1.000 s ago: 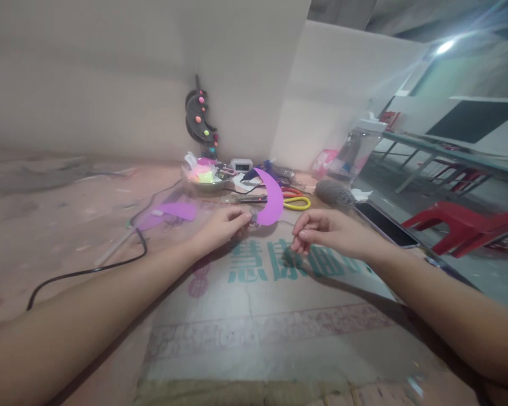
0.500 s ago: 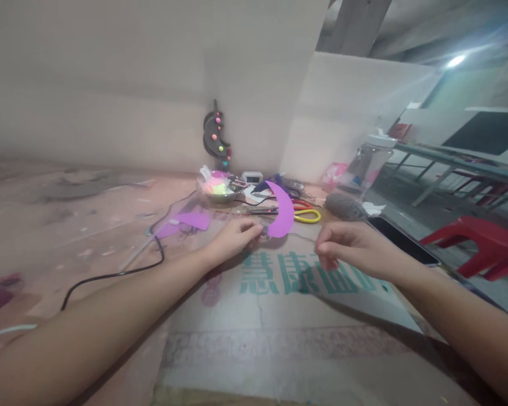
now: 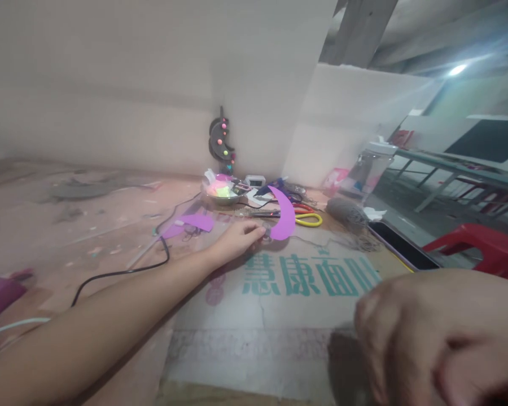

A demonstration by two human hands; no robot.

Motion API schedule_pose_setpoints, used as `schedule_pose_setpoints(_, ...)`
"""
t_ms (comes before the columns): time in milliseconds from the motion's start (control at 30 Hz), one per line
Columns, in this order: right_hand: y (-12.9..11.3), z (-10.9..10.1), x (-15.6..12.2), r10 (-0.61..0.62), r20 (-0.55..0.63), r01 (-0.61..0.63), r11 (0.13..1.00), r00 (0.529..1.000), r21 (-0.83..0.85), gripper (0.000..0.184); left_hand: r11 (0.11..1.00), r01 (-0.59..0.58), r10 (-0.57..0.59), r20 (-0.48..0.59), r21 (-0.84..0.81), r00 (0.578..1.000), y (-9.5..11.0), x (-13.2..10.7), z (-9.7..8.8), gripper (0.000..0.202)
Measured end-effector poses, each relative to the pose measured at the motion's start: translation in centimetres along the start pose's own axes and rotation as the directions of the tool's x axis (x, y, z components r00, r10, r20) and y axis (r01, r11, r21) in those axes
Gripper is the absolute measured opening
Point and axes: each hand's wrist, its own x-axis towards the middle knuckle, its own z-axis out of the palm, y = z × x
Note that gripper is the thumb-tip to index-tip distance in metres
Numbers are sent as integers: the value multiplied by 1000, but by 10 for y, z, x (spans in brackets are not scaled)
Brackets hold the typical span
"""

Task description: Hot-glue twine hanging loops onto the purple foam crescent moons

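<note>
Pinched at its lower left edge, a purple crescent-shaped cutout (image 3: 284,217) stands upright in my left hand (image 3: 239,237). A small grey bit, perhaps looped yarn (image 3: 266,230), sits between the fingertips and the cutout. From there a thin grey strand trails right over the cardboard (image 3: 220,344) to a grey yarn ball (image 3: 347,213). My right hand (image 3: 436,338) is very close to the camera at the lower right, fingers curled and somewhat blurred. What it holds, if anything, is hidden.
Behind the cutout lie scissors with yellow and red handles (image 3: 309,219) and a metal bowl (image 3: 224,199) of colourful bits. A phone (image 3: 402,245), a clear bottle (image 3: 370,169) and purple scraps (image 3: 195,222) lie around. A decorated dark crescent (image 3: 220,141) leans against the wall.
My right hand has moved from beside the crescent toward the camera and down to the right. My left hand keeps its pinch in nearly the same place.
</note>
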Motion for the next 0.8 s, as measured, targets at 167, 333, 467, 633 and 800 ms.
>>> schedule_pose_setpoints(167, 52, -1, 31, 345, -363, -348, 936, 865, 61, 45, 1000, 2, -3, -37, -19, 999, 6, -2, 1, 33)
schedule_pose_setpoints(333, 117, -9, 66, 416, -624, -322, 909, 661, 265, 37, 998, 40, -45, -96, -56, 994, 18, -6, 2, 31)
schedule_pose_setpoints(467, 129, -17, 88, 427, -728, -81, 885, 536, 459, 43, 1000, -5, 7, -130, 11, 991, 17, -5, 0, 30)
schedule_pose_setpoints(633, 122, -14, 99, 385, -814, 28, 898, 435, 440, 39, 996, -3, 20, -190, 91, 982, 13, -5, -2, 28)
schedule_pose_setpoints(800, 125, -14, 94, 327, -838, 34, 925, 437, 379, 43, 992, -26, 48, -189, 121, 981, 4, -1, -5, 28)
